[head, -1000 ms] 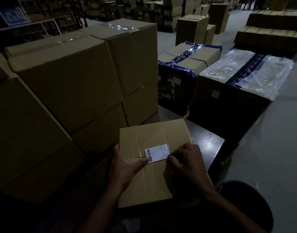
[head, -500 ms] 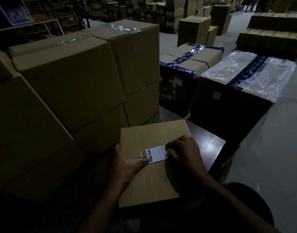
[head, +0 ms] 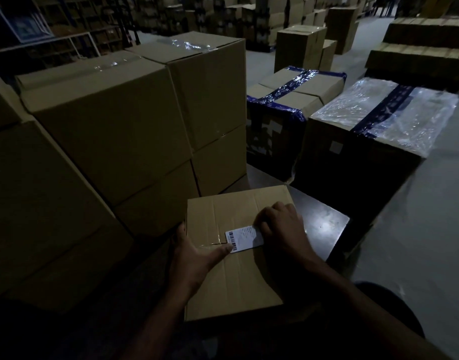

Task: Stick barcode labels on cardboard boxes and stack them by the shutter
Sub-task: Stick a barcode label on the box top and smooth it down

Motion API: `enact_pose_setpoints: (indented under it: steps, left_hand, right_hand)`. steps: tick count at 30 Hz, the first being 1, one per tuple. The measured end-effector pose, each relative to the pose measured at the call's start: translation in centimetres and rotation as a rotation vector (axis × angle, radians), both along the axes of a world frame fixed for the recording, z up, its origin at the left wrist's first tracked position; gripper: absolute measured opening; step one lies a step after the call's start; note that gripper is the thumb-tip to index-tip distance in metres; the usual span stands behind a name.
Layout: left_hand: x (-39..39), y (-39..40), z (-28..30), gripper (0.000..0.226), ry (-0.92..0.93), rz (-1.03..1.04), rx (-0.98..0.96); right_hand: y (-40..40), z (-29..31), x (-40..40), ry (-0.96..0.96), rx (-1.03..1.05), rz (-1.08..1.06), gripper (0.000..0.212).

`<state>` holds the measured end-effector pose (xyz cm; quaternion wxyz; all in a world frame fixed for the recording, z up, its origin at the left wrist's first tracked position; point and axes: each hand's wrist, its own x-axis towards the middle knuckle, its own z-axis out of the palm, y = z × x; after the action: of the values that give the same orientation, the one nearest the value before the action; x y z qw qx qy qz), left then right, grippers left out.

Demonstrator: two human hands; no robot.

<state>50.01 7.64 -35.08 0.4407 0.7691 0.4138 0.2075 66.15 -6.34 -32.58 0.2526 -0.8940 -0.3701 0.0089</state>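
Dim warehouse, dark table (head: 324, 219), both hands (head: 194, 258) (head: 283, 229) pressing barcode label (head: 242, 239) onto cardboard box (head: 231, 281).

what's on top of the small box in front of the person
A white barcode label lies on the small box; the left hand thumb presses its barcode end, while the right hand covers its other end.

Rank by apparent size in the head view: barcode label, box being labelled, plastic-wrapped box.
1-2. plastic-wrapped box and box being labelled: unsure; the latter is nearer the camera.
3. barcode label, clearly smallest.
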Motion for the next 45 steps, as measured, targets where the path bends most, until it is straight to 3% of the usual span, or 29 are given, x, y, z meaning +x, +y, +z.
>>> enact_pose_setpoints:
  steps: [7, 14, 18, 22, 26, 30, 45]
  left_hand:
    - [-0.1, 0.1, -0.1, 0.124, 0.005, -0.001, -0.012]
    - [-0.1, 0.1, 0.0, 0.124, -0.005, -0.005, -0.026]
    - [-0.2, 0.1, 0.0, 0.128, -0.003, 0.003, -0.031]
    - [-0.2, 0.0, -0.1, 0.126, -0.002, 0.003, -0.026]
    - [-0.1, -0.1, -0.1, 0.124, -0.006, -0.004, -0.016]
    - [0.0, 0.0, 0.0, 0.125, -0.016, -0.001, -0.03]
    - [-0.2, 0.0, -0.1, 0.124, -0.001, 0.002, -0.022]
  right_hand:
    - [-0.1, -0.7, -0.6, -0.076, 0.015, -0.046, 0.011]
    - [0.0, -0.4, -0.2, 0.025, 0.085, -0.04, 0.008]
    - [-0.2, -0.7, -0.4, -0.026, 0.047, -0.017, 0.014]
    - [-0.4, -0.5, -0.2, 0.016, 0.069, -0.03, 0.033]
    - [-0.7, -0.6, -0.5, -0.019, 0.051, -0.016, 0.014]
    - [-0.4, -0.3, -0.6, -0.037, 0.011, -0.026, 0.01]
    - [0.0, -0.8, -0.1, -0.08, 0.005, -0.009, 0.015]
